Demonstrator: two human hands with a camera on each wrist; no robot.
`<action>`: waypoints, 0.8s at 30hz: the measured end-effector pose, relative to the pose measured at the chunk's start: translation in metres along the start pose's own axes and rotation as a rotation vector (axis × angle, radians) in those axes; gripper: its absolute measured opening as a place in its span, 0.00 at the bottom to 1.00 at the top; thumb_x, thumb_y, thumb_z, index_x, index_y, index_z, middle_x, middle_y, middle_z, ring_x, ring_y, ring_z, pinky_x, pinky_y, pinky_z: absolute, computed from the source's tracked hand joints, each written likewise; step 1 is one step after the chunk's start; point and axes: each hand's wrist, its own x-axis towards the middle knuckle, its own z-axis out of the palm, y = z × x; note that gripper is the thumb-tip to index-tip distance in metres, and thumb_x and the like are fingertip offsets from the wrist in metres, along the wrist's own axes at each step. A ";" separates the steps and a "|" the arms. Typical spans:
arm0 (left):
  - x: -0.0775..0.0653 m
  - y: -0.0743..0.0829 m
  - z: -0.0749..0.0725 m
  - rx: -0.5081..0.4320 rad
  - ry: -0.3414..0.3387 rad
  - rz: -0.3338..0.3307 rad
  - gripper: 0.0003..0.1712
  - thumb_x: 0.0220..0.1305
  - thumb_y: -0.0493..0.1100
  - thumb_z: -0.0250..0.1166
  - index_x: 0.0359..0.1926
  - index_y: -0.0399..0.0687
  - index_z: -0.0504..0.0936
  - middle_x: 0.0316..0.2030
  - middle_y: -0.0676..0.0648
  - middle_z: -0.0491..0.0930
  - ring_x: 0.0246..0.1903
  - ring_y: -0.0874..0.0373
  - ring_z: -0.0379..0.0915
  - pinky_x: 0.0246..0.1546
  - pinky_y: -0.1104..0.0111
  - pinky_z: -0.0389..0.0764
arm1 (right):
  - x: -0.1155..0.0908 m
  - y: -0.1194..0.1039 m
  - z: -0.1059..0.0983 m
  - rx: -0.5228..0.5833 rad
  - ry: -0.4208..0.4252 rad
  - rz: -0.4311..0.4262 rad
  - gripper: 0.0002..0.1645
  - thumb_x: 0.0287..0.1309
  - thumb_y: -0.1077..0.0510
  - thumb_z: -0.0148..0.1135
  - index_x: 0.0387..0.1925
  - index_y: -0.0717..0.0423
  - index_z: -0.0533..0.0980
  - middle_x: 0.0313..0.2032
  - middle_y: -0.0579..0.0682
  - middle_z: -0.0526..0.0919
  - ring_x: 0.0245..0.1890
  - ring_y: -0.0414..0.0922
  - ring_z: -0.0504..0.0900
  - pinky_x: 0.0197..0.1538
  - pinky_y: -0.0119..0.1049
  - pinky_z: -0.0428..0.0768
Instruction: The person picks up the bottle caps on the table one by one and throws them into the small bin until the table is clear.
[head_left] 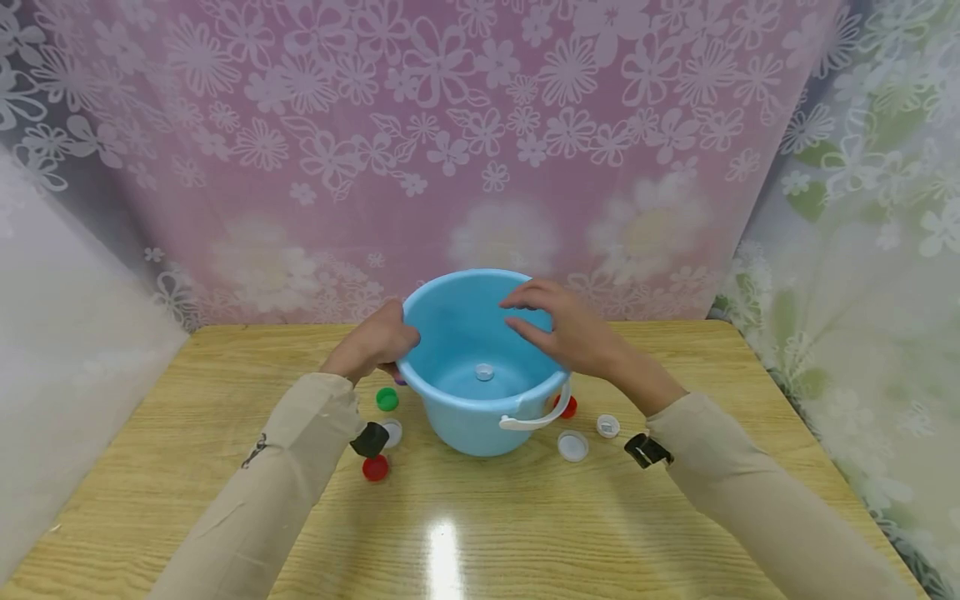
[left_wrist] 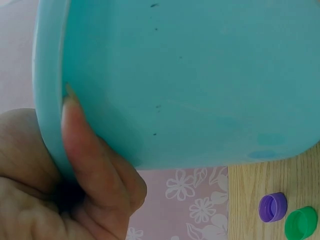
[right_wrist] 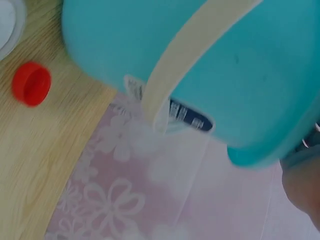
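Observation:
A light blue bucket is between the two hands, its mouth facing up toward the head camera. The left hand grips the rim on the left side, its fingers on the outer wall in the left wrist view. Over the right rim the right hand reaches above the bucket's mouth, thumb and fingers apart with nothing between them. A white bottle cap lies on the bucket's bottom. The pale handle hangs at the front right. Only part of the right hand shows at the right wrist view's edge.
Left of the bucket on the wooden table are green, white, red and purple caps. To its right lie a red cap and two white caps. A floral curtain hangs behind.

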 end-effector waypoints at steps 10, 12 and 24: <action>0.000 0.000 0.001 0.004 -0.004 0.004 0.30 0.66 0.32 0.48 0.66 0.32 0.49 0.49 0.30 0.66 0.19 0.50 0.78 0.21 0.60 0.83 | -0.030 0.027 -0.041 -0.047 0.171 0.017 0.14 0.61 0.65 0.61 0.49 0.61 0.78 0.48 0.55 0.78 0.48 0.50 0.77 0.50 0.48 0.78; 0.000 -0.001 0.001 0.003 -0.006 0.001 0.30 0.67 0.32 0.48 0.66 0.32 0.49 0.50 0.31 0.65 0.19 0.50 0.78 0.20 0.61 0.83 | -0.040 0.032 -0.049 -0.081 0.166 0.055 0.14 0.63 0.63 0.60 0.50 0.60 0.78 0.48 0.54 0.77 0.47 0.50 0.77 0.50 0.48 0.78; 0.001 0.000 0.000 0.002 -0.009 0.004 0.30 0.67 0.32 0.47 0.67 0.31 0.48 0.48 0.30 0.67 0.18 0.50 0.78 0.20 0.61 0.83 | -0.108 0.069 -0.044 -0.168 0.066 0.235 0.16 0.65 0.58 0.58 0.52 0.60 0.76 0.49 0.56 0.78 0.45 0.54 0.79 0.45 0.53 0.79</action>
